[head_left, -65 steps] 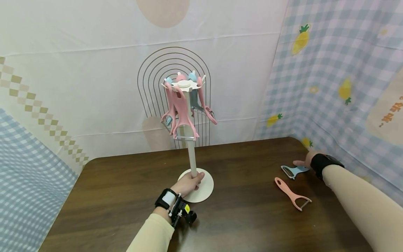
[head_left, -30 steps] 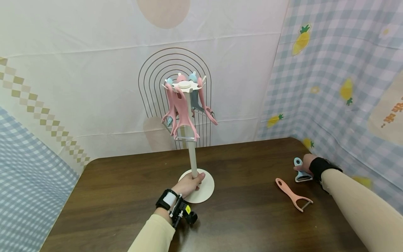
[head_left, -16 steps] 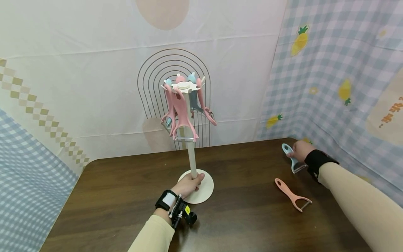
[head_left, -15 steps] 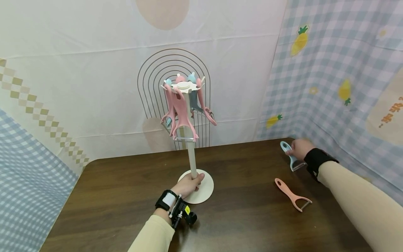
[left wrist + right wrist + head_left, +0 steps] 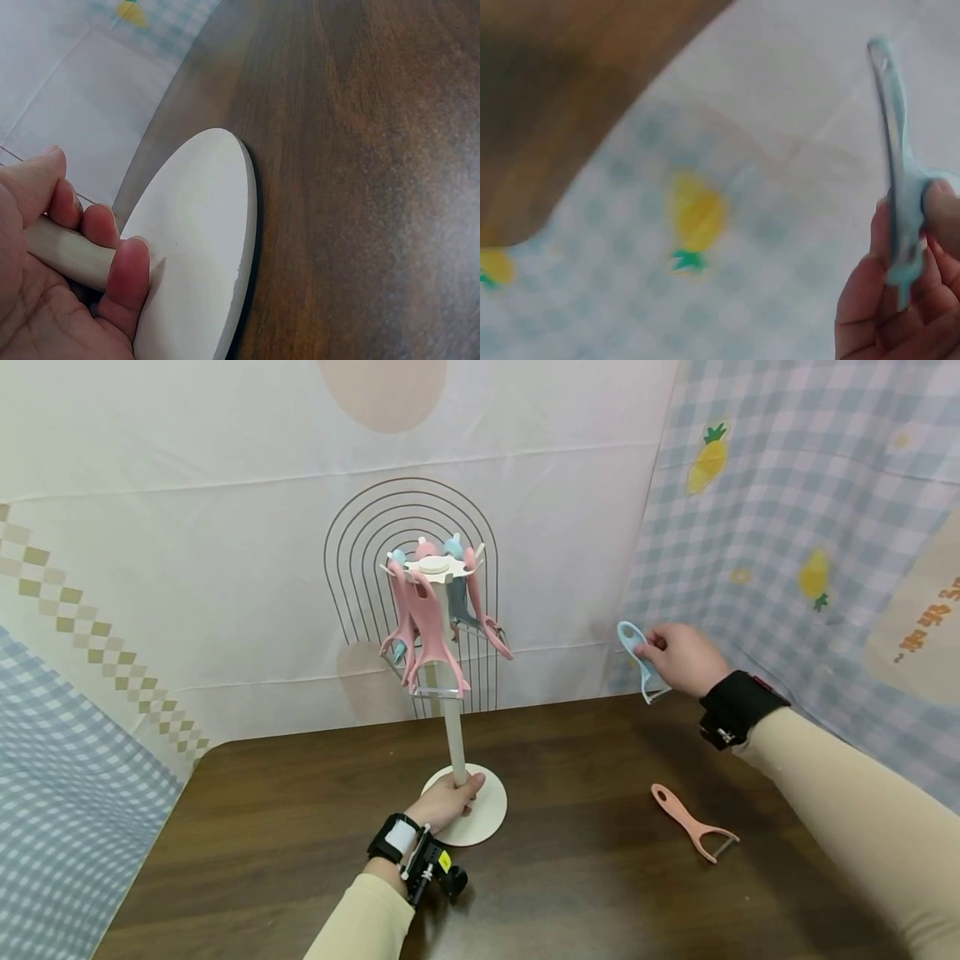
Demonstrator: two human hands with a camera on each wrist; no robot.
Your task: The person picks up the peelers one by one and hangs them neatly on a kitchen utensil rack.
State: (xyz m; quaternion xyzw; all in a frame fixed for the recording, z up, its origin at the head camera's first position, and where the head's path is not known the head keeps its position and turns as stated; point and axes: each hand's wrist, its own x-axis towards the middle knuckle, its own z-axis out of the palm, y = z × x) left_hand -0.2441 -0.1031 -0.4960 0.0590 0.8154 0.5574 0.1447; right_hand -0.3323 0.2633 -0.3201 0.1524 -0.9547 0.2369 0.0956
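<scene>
My left hand [image 5: 447,802] grips the lower pole of a white stand [image 5: 487,810], just above its round base; the left wrist view shows fingers curled round the pole [image 5: 71,251]. Several pink and blue peelers hang from the stand's top ring [image 5: 433,567], a pink peeler [image 5: 429,618] at the front. In the air above the table's right side, my right hand [image 5: 686,656] pinches a light blue peeler [image 5: 632,637] by its handle, loop end up and blade down. The right wrist view shows that peeler [image 5: 900,165] blurred between thumb and fingers. A pink peeler [image 5: 686,817] lies on the table.
The dark wooden table [image 5: 300,827] has its back edge against a white cloth wall [image 5: 225,577]. Blue checked cloth [image 5: 780,527] with pineapple prints hangs at the right, close behind the right hand. More checked cloth [image 5: 67,810] hangs at the left.
My right hand has turned the blue peeler handle-end up, lifted it off the table and carried it left toward the stand. My left hand stays on the pole.
</scene>
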